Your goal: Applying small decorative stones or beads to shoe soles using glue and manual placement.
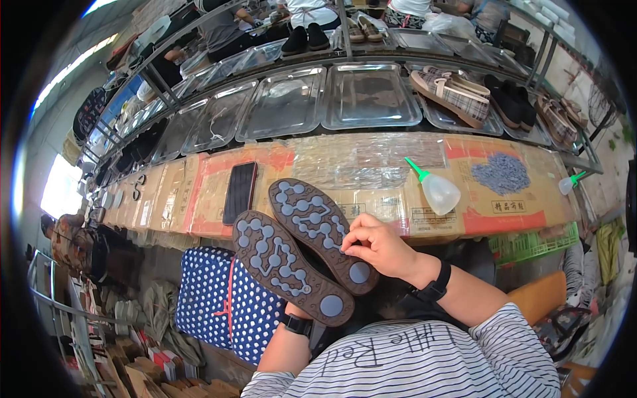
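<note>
Two shoes with their brown soles turned up, a left one (265,273) and a right one (302,215), lie side by side over my lap. Blue-grey dots, links and round heel patches are set in both soles. My left hand (293,310) is under the shoes and bears them up; its fingers are hidden. My right hand (375,247) is closed in a pinch at the right sole, just above its heel patch. Whatever sits between the fingertips is too small to make out.
A cardboard-covered bench (371,159) holds a phone (240,192), a green-tipped squeeze bottle (440,192) and a heap of blue-grey bits (501,174). Behind are metal trays (371,123), some with plaid shoes (454,96). A polka-dot cloth bundle (206,292) lies at lower left; a green crate (537,244) stands right.
</note>
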Action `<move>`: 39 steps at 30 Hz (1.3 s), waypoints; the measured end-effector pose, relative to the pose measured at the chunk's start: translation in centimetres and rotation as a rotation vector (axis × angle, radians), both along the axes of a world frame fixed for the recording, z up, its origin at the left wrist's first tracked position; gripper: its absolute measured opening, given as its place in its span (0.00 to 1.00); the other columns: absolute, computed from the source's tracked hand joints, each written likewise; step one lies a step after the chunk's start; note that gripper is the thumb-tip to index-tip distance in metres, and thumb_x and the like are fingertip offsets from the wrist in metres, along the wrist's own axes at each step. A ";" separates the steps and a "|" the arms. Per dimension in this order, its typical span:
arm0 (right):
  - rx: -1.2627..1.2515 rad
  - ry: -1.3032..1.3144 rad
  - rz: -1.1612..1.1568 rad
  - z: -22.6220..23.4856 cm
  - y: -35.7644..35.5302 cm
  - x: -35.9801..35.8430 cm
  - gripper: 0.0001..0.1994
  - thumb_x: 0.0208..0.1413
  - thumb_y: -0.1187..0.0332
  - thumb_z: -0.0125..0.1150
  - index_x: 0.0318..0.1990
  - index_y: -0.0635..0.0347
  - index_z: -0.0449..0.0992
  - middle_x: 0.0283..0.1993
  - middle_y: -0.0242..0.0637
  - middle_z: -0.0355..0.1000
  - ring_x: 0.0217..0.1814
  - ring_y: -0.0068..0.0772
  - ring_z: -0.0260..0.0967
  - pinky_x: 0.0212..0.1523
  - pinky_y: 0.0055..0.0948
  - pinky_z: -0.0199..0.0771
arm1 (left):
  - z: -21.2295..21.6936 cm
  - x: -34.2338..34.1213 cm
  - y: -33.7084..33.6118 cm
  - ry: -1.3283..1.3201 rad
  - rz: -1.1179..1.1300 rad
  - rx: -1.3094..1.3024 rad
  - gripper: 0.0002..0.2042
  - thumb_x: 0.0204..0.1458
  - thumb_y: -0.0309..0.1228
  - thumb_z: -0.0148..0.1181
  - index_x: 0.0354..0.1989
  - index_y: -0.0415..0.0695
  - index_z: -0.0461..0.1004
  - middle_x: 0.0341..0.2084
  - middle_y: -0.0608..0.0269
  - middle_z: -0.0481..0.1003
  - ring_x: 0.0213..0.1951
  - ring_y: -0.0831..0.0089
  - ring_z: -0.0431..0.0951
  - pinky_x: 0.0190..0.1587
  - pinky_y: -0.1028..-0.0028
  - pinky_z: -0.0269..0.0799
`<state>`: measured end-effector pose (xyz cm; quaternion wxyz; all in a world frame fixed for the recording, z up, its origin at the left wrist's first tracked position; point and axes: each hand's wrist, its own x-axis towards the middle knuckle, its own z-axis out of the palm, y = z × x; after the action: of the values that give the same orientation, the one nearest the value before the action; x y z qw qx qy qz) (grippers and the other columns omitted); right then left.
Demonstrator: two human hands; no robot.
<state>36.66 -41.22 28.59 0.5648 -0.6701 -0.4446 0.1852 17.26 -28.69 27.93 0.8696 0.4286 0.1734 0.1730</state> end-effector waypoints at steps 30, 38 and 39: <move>-0.141 0.056 -0.136 -1.2 1.7 0.8 0.10 0.41 0.73 0.71 0.27 0.59 0.72 0.28 0.28 0.64 0.28 0.20 0.61 0.30 0.24 0.64 | 0.0 -0.4 0.3 -0.002 -0.037 -0.007 0.18 0.60 0.30 0.52 0.58 0.41 0.67 0.49 0.54 0.74 0.49 0.61 0.76 0.54 0.63 0.73; -0.153 -0.047 -0.140 -1.4 1.7 0.5 0.10 0.44 0.73 0.71 0.28 0.59 0.72 0.30 0.30 0.66 0.28 0.19 0.61 0.30 0.21 0.64 | 0.0 -0.3 0.0 -0.009 -0.074 -0.004 0.18 0.59 0.30 0.52 0.58 0.41 0.68 0.49 0.54 0.74 0.48 0.61 0.77 0.54 0.63 0.73; -0.151 -0.076 -0.147 -1.2 1.7 0.5 0.10 0.45 0.73 0.71 0.28 0.60 0.72 0.30 0.30 0.67 0.28 0.18 0.62 0.30 0.20 0.64 | 0.1 -0.5 0.1 -0.010 -0.082 -0.003 0.18 0.59 0.30 0.52 0.58 0.41 0.68 0.49 0.54 0.74 0.48 0.61 0.77 0.54 0.63 0.73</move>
<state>37.18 -39.52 27.37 0.5076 -0.7481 -0.4002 0.1503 16.75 -28.56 28.02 0.8774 0.4333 0.1518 0.1391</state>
